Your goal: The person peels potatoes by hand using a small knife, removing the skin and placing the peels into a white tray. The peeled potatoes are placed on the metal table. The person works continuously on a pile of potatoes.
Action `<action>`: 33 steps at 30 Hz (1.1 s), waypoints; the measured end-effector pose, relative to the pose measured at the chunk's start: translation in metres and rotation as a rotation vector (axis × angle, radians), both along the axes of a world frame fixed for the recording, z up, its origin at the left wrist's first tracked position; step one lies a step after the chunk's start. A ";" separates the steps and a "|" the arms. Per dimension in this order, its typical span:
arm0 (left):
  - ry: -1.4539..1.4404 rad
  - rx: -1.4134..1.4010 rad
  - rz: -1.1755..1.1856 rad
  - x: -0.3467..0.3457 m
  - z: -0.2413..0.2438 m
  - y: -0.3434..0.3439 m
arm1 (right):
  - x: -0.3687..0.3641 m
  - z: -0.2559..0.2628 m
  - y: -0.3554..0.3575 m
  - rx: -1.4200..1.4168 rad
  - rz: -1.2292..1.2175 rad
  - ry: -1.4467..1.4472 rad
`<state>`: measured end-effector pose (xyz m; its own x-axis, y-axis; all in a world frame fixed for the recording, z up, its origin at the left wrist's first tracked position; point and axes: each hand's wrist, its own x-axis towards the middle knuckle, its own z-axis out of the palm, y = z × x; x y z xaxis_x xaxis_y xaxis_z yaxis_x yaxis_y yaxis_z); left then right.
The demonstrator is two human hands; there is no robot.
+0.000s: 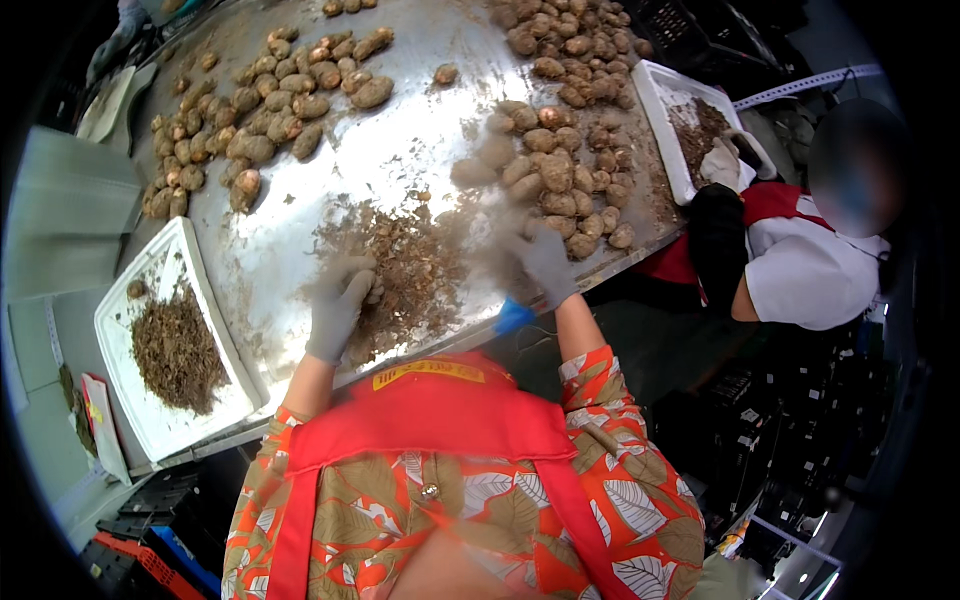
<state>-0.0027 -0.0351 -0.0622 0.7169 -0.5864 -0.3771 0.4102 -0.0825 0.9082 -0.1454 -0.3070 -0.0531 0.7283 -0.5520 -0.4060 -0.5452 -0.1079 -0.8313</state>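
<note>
My left hand (341,307), in a grey glove, is over the near part of a metal table (289,225), its fingers curled at the left edge of a heap of brown peelings and fibres (412,262). Nothing can be made out in it. My right hand (541,259), gloved alike, is blurred beside a pile of brown, hairy taro corms (555,172); its fingertips are unclear, and whether it holds something cannot be told. Something blue (514,316) shows below its wrist at the table edge. Another pile of taro corms (277,97) lies at the back left.
A white foam tray (244,367) with brown scraps stands at the left. At the right, a co-worker (802,247) has a gloved hand at another white foam tray (679,176). More taro corms (577,45) lie far back. Black crates (697,37) stand beyond the table.
</note>
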 end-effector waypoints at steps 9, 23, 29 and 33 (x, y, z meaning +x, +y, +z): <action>-0.077 0.110 0.034 0.000 -0.004 -0.007 | 0.104 -0.024 -0.030 -0.700 0.264 -0.090; -0.317 0.092 -0.134 -0.010 0.025 -0.053 | 0.064 0.013 0.011 0.813 0.105 -0.499; -0.381 0.133 -0.042 -0.039 0.054 -0.065 | 0.048 0.017 0.047 1.148 0.203 -0.675; -0.409 0.182 0.005 -0.035 0.048 -0.060 | 0.045 0.015 0.055 0.554 0.090 -0.557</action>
